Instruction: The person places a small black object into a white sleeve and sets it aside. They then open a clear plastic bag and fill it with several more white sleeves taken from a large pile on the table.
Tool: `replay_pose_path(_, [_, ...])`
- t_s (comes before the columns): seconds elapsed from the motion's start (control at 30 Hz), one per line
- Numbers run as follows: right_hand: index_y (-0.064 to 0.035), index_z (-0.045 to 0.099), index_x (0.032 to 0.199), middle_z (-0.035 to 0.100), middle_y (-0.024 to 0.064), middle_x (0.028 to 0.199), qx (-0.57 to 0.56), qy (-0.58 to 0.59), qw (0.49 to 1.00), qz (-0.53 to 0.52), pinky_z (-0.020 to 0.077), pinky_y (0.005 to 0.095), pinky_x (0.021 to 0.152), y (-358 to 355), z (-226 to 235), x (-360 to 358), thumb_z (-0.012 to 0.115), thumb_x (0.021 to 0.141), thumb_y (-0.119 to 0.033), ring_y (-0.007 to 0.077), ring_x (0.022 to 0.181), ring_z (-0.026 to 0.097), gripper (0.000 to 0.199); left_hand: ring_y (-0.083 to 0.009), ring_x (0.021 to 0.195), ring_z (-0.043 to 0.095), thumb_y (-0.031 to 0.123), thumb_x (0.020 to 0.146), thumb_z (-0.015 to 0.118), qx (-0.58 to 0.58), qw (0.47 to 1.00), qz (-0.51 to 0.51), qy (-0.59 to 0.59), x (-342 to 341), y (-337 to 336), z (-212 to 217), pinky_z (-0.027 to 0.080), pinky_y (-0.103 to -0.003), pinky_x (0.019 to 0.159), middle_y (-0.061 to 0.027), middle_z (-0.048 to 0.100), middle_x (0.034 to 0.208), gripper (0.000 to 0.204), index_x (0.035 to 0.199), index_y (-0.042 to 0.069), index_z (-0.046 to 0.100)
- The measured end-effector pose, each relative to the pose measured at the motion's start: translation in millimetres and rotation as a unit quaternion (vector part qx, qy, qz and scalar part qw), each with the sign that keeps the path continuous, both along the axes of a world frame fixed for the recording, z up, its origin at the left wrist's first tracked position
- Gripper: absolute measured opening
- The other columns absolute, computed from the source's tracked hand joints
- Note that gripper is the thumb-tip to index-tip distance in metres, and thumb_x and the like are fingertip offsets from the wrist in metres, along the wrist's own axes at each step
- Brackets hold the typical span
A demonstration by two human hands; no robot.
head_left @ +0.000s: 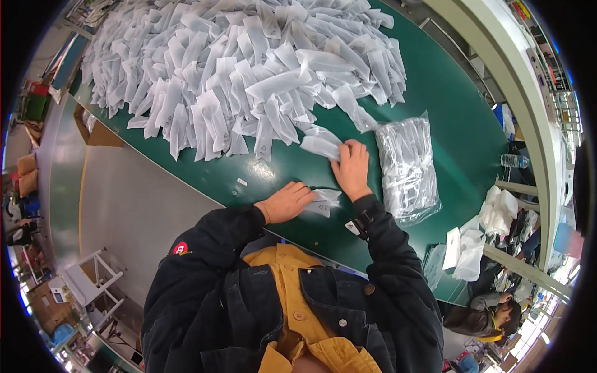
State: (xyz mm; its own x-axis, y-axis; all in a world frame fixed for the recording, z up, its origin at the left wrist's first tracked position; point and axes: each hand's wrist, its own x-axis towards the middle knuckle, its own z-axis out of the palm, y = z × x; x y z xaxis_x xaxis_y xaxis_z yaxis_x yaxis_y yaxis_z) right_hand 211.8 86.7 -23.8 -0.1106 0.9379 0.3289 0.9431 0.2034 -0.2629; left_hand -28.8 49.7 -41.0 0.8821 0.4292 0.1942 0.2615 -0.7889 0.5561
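Note:
My left hand is low over the green table, its fingers closed on the end of a small white translucent pouch with a printed mark. The rest of that pouch lies toward my right wrist. Farther forward, my right hand has its fingers curled over the near end of another frosted pouch, which lies at the edge of a big heap of similar pouches. What sits inside the pouches is not clear. Just right of my right hand lies a clear plastic bag packed with several pouches.
The green table has a long edge running diagonally on the left. A small white slip lies left of my hands. White bags rest at the right edge, below a pale frame. Another person is at lower right.

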Motion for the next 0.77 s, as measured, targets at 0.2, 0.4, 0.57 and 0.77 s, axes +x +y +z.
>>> replay_pose_path(0.2, [-0.0028,0.058,0.11,0.053,0.0151,0.107,-0.027,0.106,0.993,0.039,0.0446,0.0447,0.081,-42,8,-6,0.07,0.073,-0.009,0.0368,0.098,0.053,0.039,-0.035,0.118,0.047,0.015,0.07,0.077,-0.037,0.999,-0.018,0.016,10,0,17,0.039,-0.045,0.102,-0.0157,0.05,0.124,0.065,0.128,0.003,0.051])
replay_pose_path(0.4, [-0.0046,0.06,0.108,0.053,0.0148,0.105,-0.045,0.174,0.982,0.067,0.0477,0.0441,0.08,-79,-1,-6,0.072,0.072,-0.006,0.0363,0.097,0.055,0.038,-0.0396,0.129,0.041,0.016,0.066,0.079,0.056,0.998,0.009,0.016,16,4,49,0.03,-0.054,0.112,-0.0183,0.043,0.135,0.065,0.126,0.006,0.054])
replay_pose_path(0.57, [-0.0051,0.061,0.107,0.054,0.0147,0.106,-0.049,0.205,0.975,0.074,0.0498,0.043,0.081,-75,22,-9,0.073,0.073,-0.007,0.0354,0.099,0.056,0.036,-0.0383,0.129,0.041,0.017,0.066,0.08,0.01,0.998,-0.03,0.049,6,-3,7,0.028,-0.055,0.113,-0.0175,0.044,0.134,0.068,0.128,0.009,0.053])
replay_pose_path(0.77, [-0.0073,0.056,0.121,0.055,0.0153,0.112,-0.228,0.183,0.954,-0.066,0.0494,0.0423,0.087,-34,-3,-9,0.08,0.074,-0.019,0.0359,0.107,0.057,0.054,-0.0378,0.129,0.04,0.022,0.066,0.082,-0.036,0.996,-0.022,0.08,12,6,13,0.028,-0.053,0.113,-0.0153,0.044,0.135,0.081,0.139,0.019,0.046])
